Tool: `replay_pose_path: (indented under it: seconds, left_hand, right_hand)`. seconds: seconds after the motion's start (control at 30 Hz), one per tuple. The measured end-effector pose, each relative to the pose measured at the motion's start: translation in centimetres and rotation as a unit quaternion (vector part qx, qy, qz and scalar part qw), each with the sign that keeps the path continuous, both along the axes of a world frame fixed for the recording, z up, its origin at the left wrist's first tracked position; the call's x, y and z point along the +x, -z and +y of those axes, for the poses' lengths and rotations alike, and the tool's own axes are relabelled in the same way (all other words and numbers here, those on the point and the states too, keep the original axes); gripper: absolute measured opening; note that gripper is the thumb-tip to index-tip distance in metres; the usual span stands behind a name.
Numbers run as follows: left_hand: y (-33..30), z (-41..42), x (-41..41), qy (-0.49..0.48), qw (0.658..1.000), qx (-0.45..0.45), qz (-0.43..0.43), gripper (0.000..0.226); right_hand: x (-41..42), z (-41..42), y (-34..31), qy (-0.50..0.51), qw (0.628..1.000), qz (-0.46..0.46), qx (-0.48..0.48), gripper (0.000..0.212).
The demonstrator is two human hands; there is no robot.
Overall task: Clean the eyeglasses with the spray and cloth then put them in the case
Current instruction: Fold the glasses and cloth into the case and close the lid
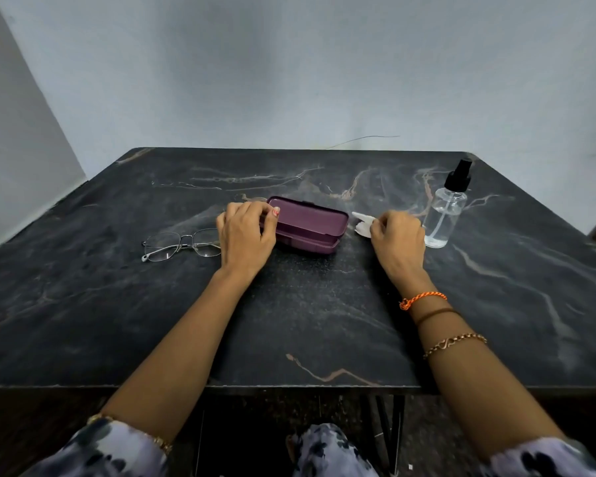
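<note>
With my left hand steadying the open purple case by its left end, my right hand pinches the white cloth — next, lift it clear toward the eyeglasses lying left on the surface — spray bottle standing right.

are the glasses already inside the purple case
No, the eyeglasses lie on the table, to the left of the left hand, while the open case looks empty.

Two hands at an open eyeglass case on a dark marble table

Left hand grips the purple case; right hand pinches a white cloth. Eyeglasses lie left, spray bottle stands right.
</note>
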State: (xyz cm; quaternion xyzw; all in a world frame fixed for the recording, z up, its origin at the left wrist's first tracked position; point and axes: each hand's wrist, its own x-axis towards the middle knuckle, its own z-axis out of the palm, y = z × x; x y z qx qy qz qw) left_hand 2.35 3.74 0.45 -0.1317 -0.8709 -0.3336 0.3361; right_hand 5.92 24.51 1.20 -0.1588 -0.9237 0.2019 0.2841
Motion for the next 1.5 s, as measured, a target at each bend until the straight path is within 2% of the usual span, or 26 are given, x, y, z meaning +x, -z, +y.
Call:
replay_pose_path:
  seconds: [0.23, 0.37, 0.5, 0.6, 0.73, 0.87, 1.03, 1.13, 1.2, 1.3, 1.4, 1.5]
  left_hand:
    - [0.1, 0.1, 0.4, 0.036, 0.999, 0.013, 0.010, 0.013]
    - [-0.4, 0.3, 0.8, 0.073, 0.996, 0.031, 0.033, 0.009]
    - [-0.9, 0.3, 1.3, 0.133, 0.988, 0.069, 0.047, 0.014]
    - [-1.3, 0.1, 1.5, 0.152, 0.980, 0.113, 0.060, 0.022]
    - [-2.0, -0.4, 1.4, 0.223, 0.947, 0.221, -0.070, 0.019]
    - [-2.3, -0.3, 1.2, 0.245, 0.925, 0.257, -0.138, 0.017]
    - [-2.5, -0.5, 1.0, 0.229, 0.888, 0.377, -0.128, 0.023]
    - [-2.7, -1.0, 0.7, 0.218, 0.868, 0.433, -0.108, 0.023]
    - [-2.9, -1.4, 0.6, 0.208, 0.862, 0.454, -0.087, 0.025]
    - [-2.9, -1.7, 0.3, 0.185, 0.877, 0.438, -0.072, 0.028]
    - [-2.4, -1.5, -0.1, 0.155, 0.908, 0.381, -0.081, 0.022]
    - [-2.5, -1.2, -0.5, 0.122, 0.923, 0.355, -0.082, 0.012]
  right_hand:
    - [0.4, 0.1, -0.5, -0.006, 0.982, 0.140, -0.126, 0.023]
    - [0.4, -0.4, -1.8, -0.028, 0.932, 0.206, -0.295, 0.020]
    - [1.0, -1.2, -2.8, -0.126, 0.886, 0.182, -0.408, 0.015]
    - [1.5, -2.0, -4.2, -0.227, 0.869, 0.121, -0.423, 0.021]
    - [1.9, -3.6, -5.7, -0.295, 0.870, 0.011, -0.395, 0.022]
    - [2.1, -5.1, -6.0, -0.336, 0.855, -0.054, -0.392, 0.011]
    - [1.7, -5.5, -5.9, -0.360, 0.845, -0.070, -0.389, 0.006]
    - [1.5, -4.8, -5.6, -0.388, 0.828, -0.140, -0.380, 0.013]
    - [1.3, -4.5, -5.4, -0.376, 0.834, -0.166, -0.368, 0.016]
    - [0.9, -4.2, -5.0, -0.343, 0.846, -0.112, -0.393, 0.013]
    - [0.7, -4.1, -4.5, -0.328, 0.829, -0.075, -0.446, 0.012]
    - [0.4, -4.1, -4.0, -0.296, 0.819, -0.059, -0.488, 0.010]
